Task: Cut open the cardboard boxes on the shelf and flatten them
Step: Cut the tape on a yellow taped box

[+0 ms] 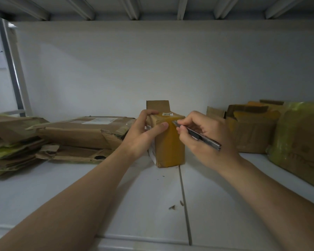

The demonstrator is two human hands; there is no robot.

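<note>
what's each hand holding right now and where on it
Left hand grips the small taped box at its top edge. Right hand holds a utility knife mid-handle.

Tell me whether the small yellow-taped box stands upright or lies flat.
Upright: the small box stands on its end on the shelf, its tall face toward the camera; the left hand grips its top.

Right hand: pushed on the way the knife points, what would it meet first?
The small taped box: the knife tip in the right hand sits at its upper front edge. The thumb of the left hand lies just beyond, seemingly near that line.
</note>
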